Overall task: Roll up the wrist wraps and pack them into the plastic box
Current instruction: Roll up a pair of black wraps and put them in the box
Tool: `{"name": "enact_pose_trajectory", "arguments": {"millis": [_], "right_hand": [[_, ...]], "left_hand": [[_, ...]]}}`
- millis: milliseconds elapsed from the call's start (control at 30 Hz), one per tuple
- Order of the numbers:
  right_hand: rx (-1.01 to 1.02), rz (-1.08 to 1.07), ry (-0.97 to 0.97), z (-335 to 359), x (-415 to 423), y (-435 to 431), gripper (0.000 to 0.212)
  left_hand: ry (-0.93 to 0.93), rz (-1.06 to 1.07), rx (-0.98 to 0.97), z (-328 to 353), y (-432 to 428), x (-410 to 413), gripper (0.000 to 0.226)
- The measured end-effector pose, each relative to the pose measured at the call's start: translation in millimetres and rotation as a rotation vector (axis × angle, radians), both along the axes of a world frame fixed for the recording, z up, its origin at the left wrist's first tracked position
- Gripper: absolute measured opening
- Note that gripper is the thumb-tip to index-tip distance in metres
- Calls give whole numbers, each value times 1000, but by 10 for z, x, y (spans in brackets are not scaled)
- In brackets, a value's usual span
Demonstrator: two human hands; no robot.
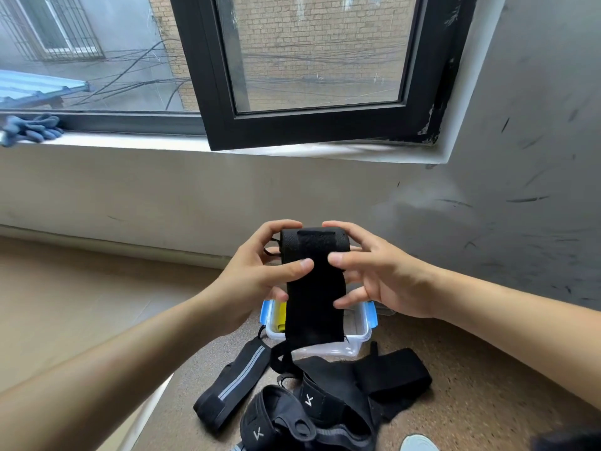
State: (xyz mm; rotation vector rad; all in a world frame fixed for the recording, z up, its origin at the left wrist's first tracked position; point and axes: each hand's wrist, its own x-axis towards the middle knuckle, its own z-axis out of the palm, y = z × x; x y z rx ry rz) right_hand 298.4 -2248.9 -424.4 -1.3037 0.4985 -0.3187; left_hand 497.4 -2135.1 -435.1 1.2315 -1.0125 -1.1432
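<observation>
Pinching a wrist wrap [313, 304], left hand [257, 275] and right hand [387, 278] fingers [341, 259] hover over speckled floor [487, 385].

both hands [320, 271] gripping a half-rolled black wrist wrap [313, 288], held above the plastic box [359, 333], more wraps [325, 395] on floor

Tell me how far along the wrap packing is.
Done: no rolled wrap shows in the plastic box, only something yellow. In hand: left hand and right hand hold a black wrist wrap, rolled at its top, tail hanging. Left: the striped wrap and tangled black wraps lie unrolled.
</observation>
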Motion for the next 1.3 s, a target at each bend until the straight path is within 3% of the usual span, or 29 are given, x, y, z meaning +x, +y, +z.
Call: {"name": "enact_pose_trajectory", "arguments": {"millis": [100,267,400,533,733,900,1033,1167,1300], "right_hand": [[-2,16,64,44,12,41,50],[-6,-72,153,55,27,59,60],[36,-110,109,41,26,56,56],[89,-116,4,27,14,15,59],[-75,-102,-35,-12,-1,7,57],[-248,-60,14,-27,-12,16,60],[-151,-19,31,11,-41,-12,55],[-96,18,105,14,-42,-39,54],[-93,15,95,-14,-48,-52,52]], "left_hand": [[-4,22,-27,-9,-10,-11,61],[-149,10,-82,-7,1,-49,63],[-232,4,-85,-12,12,-70,73],[-192,-3,-12,23,30,-60,81],[-145,-35,124,68,40,-91,53],[-128,-21,101,40,27,-71,53],[-118,-10,28,36,50,-76,44],[-142,-23,-67,29,75,-109,57],[-344,-58,-122,-17,75,-110,58]]}}
